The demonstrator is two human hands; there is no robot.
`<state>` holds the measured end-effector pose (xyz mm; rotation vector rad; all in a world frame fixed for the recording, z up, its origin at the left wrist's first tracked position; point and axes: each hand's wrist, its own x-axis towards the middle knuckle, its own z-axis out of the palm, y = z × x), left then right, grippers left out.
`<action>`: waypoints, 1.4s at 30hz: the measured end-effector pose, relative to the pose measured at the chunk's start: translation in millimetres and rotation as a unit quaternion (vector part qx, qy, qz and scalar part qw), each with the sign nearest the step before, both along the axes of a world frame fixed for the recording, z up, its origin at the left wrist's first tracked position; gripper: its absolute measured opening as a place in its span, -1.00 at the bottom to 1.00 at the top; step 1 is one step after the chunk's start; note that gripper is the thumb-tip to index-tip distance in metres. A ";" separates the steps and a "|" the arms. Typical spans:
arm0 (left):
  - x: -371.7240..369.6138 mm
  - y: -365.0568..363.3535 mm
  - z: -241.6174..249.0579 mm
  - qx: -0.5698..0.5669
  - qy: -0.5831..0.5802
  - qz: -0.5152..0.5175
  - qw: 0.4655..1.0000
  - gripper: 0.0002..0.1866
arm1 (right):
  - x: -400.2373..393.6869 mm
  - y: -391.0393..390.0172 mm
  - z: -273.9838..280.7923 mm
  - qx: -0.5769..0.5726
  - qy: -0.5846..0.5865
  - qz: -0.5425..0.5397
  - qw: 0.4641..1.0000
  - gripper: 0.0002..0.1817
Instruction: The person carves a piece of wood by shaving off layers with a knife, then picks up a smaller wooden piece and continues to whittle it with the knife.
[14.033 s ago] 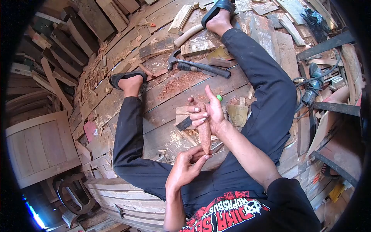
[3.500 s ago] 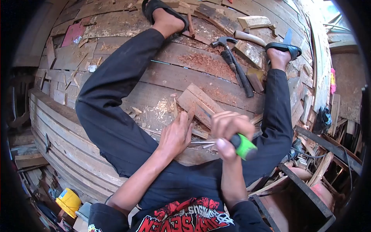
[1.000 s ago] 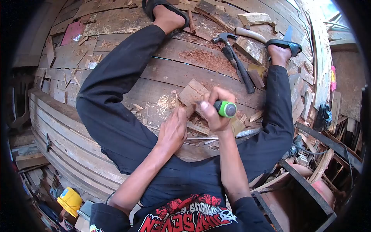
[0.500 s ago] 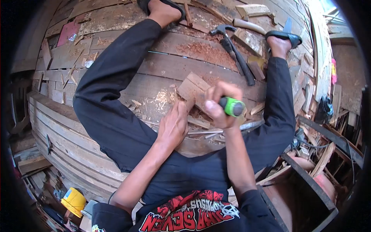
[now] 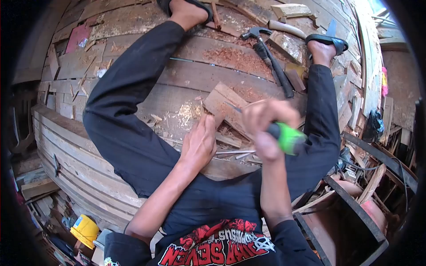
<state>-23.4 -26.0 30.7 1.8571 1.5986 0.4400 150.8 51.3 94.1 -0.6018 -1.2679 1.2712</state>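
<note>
Two bare hands face each other closely, and the likeliest trouble starts with the left one. The left hand (image 5: 199,144) pinches a small wooden piece (image 5: 219,118), which juts from its fingertips beside the near edge of a board (image 5: 222,96); whether the piece rests on that board I cannot tell. If this pinch slackened, the piece could roll or tip, since little of it seems to be held. Just right of the pinch and slightly beyond it, a thin blade (image 5: 233,107) points leftward over the board, its tip apart from the piece. A slip from too hard a push, or from snagging in the grain, could drive that tip into the left fingers. At the far right, a twist of the green-handled tool (image 5: 290,138) inside the right hand (image 5: 271,119) would skew the blade and risk a gouge.

As for pose, the left forearm slants away from the body and rightward, the back of the hand uppermost, fingers bunched and pointing forward. The right forearm runs almost straight forward, fingers curled around the handle, thumb on the side nearer the body, the green butt poking out rightward past the palm. Blur hides exactly how those fingers sit.
</note>
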 end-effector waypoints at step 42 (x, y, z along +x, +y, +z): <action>11.5 3.1 1.5 -0.005 0.029 -0.008 1.000 -0.76 | 7.1 5.2 15.0 -0.046 0.021 0.007 0.999 -0.61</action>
